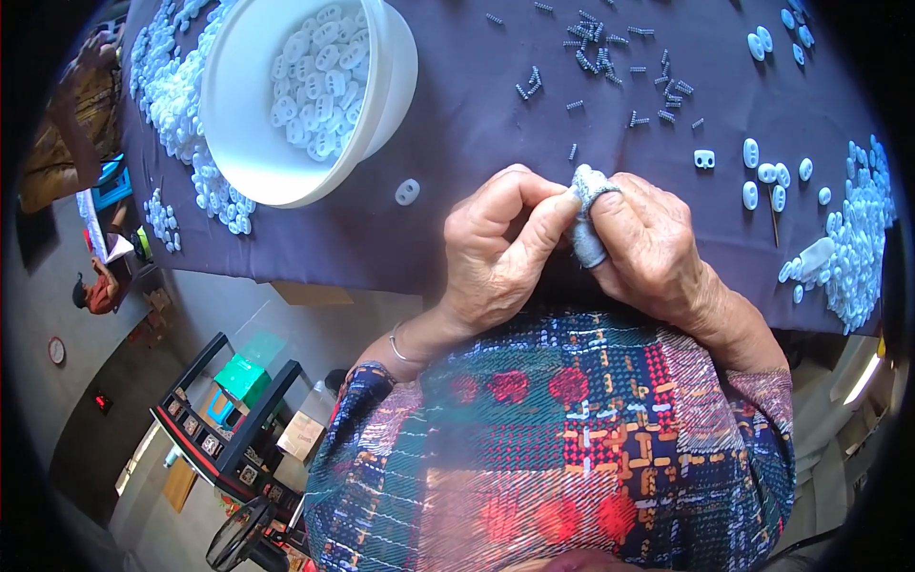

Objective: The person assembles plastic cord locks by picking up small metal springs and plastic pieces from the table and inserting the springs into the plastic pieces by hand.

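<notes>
White 2-hole plastic pcs (181, 114) heaped along L edge of surface (457, 124), thickest twd far L corner; small separate batch (160, 221) nr the near L corner. Just R of heap: big white tub (238, 157), tilted in view, mouth showing, w/ lots more of the same pcs (324, 81) inside. One loose pc (407, 192) lies alone btwn tub and the hands.

Person's L hand (500, 250), over the near edge abt mid-surface: fingers curled, thumb + forefinger tips brought tog. R hand (650, 234) right beside, fingers bent in, tips meeting the L hand's; grey cloth finger covers (589, 246) on it. Whatever sits btwn the tips is too small/hidden, so can't tell if either hand grips a pc.

Beyond the hands, twd far edge: scattered small dark metal springs (596, 52), some bunched, some single. R of those, one pc on its side (704, 159), holes showing; then a loose group (767, 173) w/ a thin rod (775, 227) just below. Few more pcs (760, 43) nr far R corner. Along R edge, twd near corner: another big heap (858, 243), w/ a larger translucent pc (817, 255) at its L side.
</notes>
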`<state>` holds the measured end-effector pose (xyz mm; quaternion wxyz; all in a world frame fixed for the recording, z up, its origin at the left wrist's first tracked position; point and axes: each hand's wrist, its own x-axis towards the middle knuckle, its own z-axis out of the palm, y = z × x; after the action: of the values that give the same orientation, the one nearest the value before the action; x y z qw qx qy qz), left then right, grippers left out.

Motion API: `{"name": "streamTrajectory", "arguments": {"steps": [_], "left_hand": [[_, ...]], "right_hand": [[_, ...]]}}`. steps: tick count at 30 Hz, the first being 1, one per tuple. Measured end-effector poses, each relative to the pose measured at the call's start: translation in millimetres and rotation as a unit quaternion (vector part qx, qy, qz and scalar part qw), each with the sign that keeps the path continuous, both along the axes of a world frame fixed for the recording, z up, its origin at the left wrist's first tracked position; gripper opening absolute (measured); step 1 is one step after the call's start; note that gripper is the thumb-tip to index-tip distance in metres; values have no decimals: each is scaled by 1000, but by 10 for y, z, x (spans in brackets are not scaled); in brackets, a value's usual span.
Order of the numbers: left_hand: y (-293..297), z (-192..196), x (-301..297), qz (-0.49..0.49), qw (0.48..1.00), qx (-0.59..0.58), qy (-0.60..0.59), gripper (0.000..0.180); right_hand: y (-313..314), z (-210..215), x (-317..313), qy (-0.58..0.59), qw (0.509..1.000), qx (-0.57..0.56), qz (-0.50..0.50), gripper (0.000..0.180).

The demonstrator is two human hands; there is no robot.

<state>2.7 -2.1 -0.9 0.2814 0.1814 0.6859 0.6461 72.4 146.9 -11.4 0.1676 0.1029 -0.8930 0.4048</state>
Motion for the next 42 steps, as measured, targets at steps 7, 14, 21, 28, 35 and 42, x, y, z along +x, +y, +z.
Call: {"name": "streamTrajectory", "arguments": {"steps": [7, 14, 21, 28, 35, 42], "left_hand": [[17, -9, -11, -1, 1000, 4, 4, 8], [7, 31, -20, -13, 1000, -4, -6, 10], [-21, 17, -19, 0, 994, 33, -106, 18], [-41, 36, -42, -30, 994, 19, -106, 19], [-55, -15, -92, -102, 995, 21, -13, 20], [-72, -57, -114, -114, 991, 67, -8, 18]], "right_hand": [[18, -15, -19, 4, 1000, -4, -11, 22], [16, -22, -9, -5, 1000, -2, -8, 22], [204, 153, -65, -184, 953, -239, 8, 10], [209, 211, -61, -272, 876, -399, -7, 10], [263, 147, -77, -294, 883, -362, 54, 10], [227, 167, -54, -245, 898, -363, 37, 9]]}}
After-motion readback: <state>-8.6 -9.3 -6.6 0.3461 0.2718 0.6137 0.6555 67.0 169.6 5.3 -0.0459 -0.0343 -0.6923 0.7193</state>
